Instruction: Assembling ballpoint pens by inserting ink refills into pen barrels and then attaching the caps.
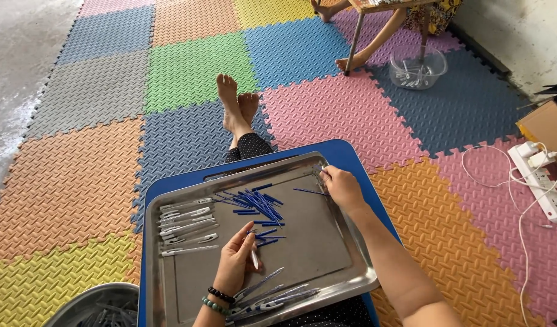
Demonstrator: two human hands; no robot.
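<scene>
Nearest the camera, a small bundle of finished pens [272, 295] lies along the near rim of the steel tray [187, 284], just beside the left hand [236, 261], which wears two bead bracelets and pinches a single white pen part [254, 259] between thumb and fingers. Farther in, the right hand [342, 186] rests at the far right corner of the tray, its fingers closed on something thin that cannot be made out; one loose blue refill [308, 191] lies just beside it. Between the two hands, which are well apart, a loose heap of blue refills [254, 206] spreads over the middle of the tray, and a row of white pen barrels [184, 227] lines the left side. The tray sits on a blue bench [169, 184] over the person's outstretched legs, on a floor of coloured foam mats [193, 69]. Judging by the piles, the work looks only partly done: a few pens lie assembled, while most of the refills and barrels remain separate
</scene>
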